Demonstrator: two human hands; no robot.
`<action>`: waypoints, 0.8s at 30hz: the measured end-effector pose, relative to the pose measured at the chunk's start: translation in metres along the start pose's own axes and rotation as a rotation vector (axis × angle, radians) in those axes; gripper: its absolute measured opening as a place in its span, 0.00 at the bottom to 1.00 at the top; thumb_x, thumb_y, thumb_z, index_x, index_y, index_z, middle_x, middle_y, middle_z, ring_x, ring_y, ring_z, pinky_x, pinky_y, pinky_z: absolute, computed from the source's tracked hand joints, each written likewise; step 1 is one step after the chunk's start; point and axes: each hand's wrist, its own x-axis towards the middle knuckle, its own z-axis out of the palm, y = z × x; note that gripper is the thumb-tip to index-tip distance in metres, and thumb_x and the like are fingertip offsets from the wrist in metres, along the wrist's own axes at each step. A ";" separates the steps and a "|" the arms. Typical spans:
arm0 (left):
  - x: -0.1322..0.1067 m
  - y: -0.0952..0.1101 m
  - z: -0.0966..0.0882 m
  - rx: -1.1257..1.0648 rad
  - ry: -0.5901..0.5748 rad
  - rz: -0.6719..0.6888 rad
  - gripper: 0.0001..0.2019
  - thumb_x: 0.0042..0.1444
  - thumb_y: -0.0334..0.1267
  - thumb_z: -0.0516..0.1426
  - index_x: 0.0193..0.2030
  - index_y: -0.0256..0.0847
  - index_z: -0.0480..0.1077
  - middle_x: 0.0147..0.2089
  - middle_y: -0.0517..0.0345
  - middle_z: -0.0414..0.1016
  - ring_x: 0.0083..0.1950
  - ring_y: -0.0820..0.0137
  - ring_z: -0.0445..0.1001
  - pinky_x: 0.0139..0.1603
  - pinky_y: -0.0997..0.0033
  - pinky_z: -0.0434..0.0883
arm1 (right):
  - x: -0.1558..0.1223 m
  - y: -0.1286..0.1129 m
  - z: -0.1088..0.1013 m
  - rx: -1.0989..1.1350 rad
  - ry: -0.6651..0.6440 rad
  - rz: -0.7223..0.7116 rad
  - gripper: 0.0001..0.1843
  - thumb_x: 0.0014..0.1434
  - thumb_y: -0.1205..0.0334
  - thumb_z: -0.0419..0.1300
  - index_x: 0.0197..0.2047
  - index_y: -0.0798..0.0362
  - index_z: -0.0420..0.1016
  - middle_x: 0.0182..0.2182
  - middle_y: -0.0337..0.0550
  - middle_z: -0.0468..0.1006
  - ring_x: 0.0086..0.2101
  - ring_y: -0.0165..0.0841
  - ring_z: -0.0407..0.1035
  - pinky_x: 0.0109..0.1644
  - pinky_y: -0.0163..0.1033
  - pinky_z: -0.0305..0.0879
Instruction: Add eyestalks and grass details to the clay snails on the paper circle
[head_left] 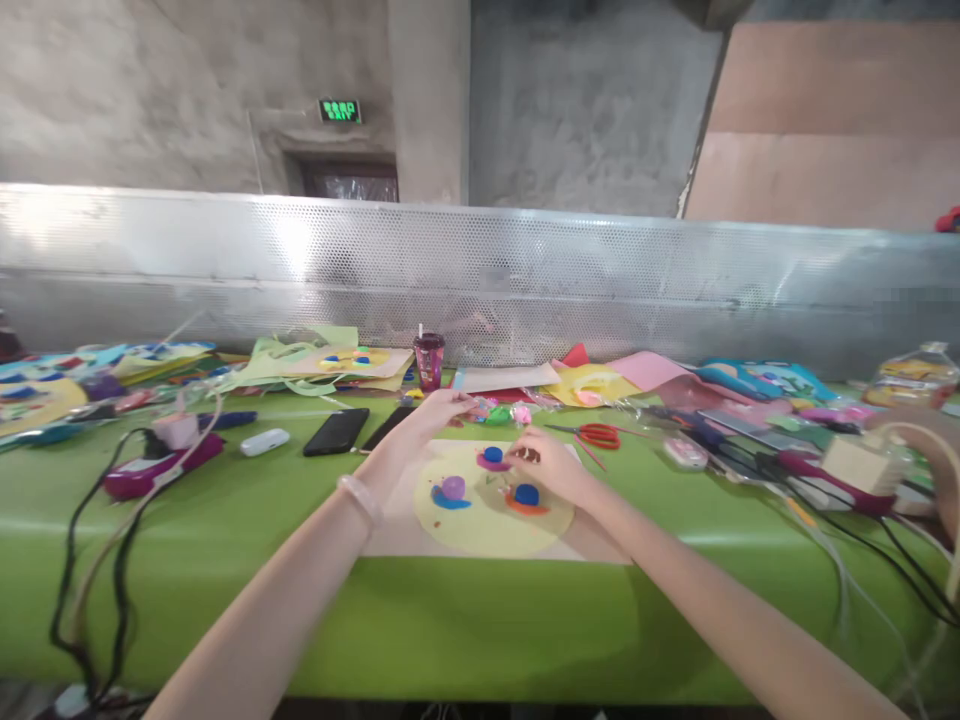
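Observation:
On the green table lies a pale sheet (390, 543) with a yellow round (487, 535) on it. Three snail shapes are on the round: a purple-shelled snail (453, 490) on the left, a blue-shelled snail with an orange body (527, 497) on the right, and a blue-shelled snail with a pink body (493, 456) at the top. My right hand (551, 462) is closed in a pinch beside the top snail; its fingertips hide anything small. Past the sheet's far edge, my left hand (444, 408) has its fingers drawn together near colourful clay packets (495, 411); what they hold is unclear.
Red-handled scissors (598, 435) lie right of the sheet. A black phone (337, 432) and a white case (265, 442) are at left. Behind stands a lidded cup (429, 362) with a straw. Power strips with cables (161, 470) sit at both sides. A perforated metal barrier (480, 285) runs behind.

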 end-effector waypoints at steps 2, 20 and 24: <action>0.007 -0.014 -0.004 -0.043 0.049 0.003 0.18 0.52 0.48 0.57 0.40 0.34 0.68 0.44 0.45 0.75 0.39 0.68 0.73 0.37 0.68 0.66 | 0.010 0.006 -0.001 -0.026 -0.002 0.062 0.14 0.51 0.53 0.62 0.33 0.54 0.66 0.34 0.42 0.66 0.32 0.32 0.62 0.35 0.37 0.60; -0.004 -0.022 -0.014 -0.062 0.078 -0.056 0.12 0.56 0.42 0.56 0.40 0.35 0.69 0.39 0.53 0.75 0.39 0.68 0.72 0.42 0.63 0.66 | 0.030 0.010 0.000 -0.079 -0.290 0.148 0.28 0.40 0.50 0.68 0.38 0.53 0.58 0.41 0.45 0.62 0.41 0.38 0.60 0.40 0.37 0.57; -0.003 -0.026 -0.014 -0.054 0.055 -0.086 0.10 0.57 0.40 0.56 0.38 0.35 0.68 0.38 0.55 0.74 0.39 0.68 0.72 0.43 0.62 0.67 | 0.031 0.010 0.001 -0.093 -0.308 0.147 0.28 0.40 0.50 0.68 0.38 0.52 0.59 0.43 0.46 0.62 0.43 0.39 0.59 0.43 0.39 0.57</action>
